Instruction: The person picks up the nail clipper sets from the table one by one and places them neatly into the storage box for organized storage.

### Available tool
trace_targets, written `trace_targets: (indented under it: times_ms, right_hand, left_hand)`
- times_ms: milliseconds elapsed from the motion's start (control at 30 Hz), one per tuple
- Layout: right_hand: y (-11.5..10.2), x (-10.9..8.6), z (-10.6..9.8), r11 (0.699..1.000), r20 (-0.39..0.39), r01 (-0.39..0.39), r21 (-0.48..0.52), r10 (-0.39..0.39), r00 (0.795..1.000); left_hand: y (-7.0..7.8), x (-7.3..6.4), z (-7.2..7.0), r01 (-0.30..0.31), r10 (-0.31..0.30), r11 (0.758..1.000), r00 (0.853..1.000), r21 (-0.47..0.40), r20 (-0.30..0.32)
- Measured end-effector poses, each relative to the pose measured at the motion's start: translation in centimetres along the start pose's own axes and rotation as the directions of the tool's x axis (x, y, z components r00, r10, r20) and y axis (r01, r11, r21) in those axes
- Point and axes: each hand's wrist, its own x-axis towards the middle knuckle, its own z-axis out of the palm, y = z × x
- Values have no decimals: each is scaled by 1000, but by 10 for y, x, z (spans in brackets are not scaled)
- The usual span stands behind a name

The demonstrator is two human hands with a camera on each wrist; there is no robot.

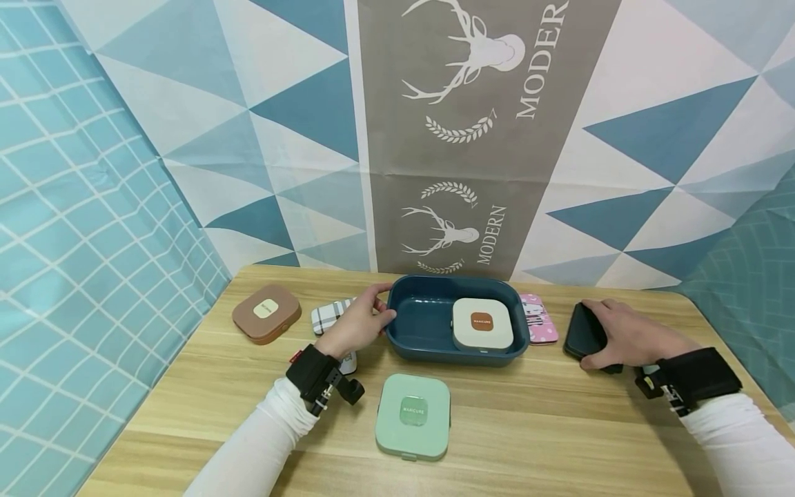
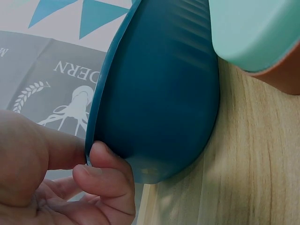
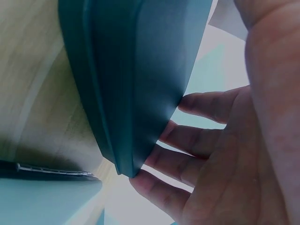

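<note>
A dark blue oval-cornered basin (image 1: 422, 353) sits at the table's middle back, with a white case (image 1: 497, 336) labelled MANICURE inside its right half. My left hand (image 1: 356, 321) pinches the basin's left rim between thumb and fingers; in the left wrist view its fingertips (image 2: 105, 161) bend over the basin's edge. On the right, my right hand (image 1: 630, 335) grips a dark flat case (image 1: 582, 335), thumb at the near side and fingers at the far side. In the right wrist view, its fingertips (image 3: 161, 133) lie along the edge of a dark teal surface.
Nearer me lies a mint green case (image 1: 413, 431). A brown case (image 1: 267, 314) stands at the left, and a plaid item (image 1: 326, 316) is partly behind my left hand. Beside the basin's right end is a pink patterned item (image 1: 542, 321). Patterned cloth (image 1: 447, 138) rises behind the table.
</note>
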Motion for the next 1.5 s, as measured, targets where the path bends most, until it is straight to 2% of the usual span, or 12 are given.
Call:
trace_targets:
  times_ms: [767,1500]
  right_hand:
    - [-6,-1,-13,999,-17,2,-33,-2,1000]
    - [-23,0,-37,995,-65,48,-90,-54,996]
  left_hand:
    - [1,1,0,6,-6,1000,1000,-1,-1]
    - [3,2,1,24,-24,1000,1000,15,-20]
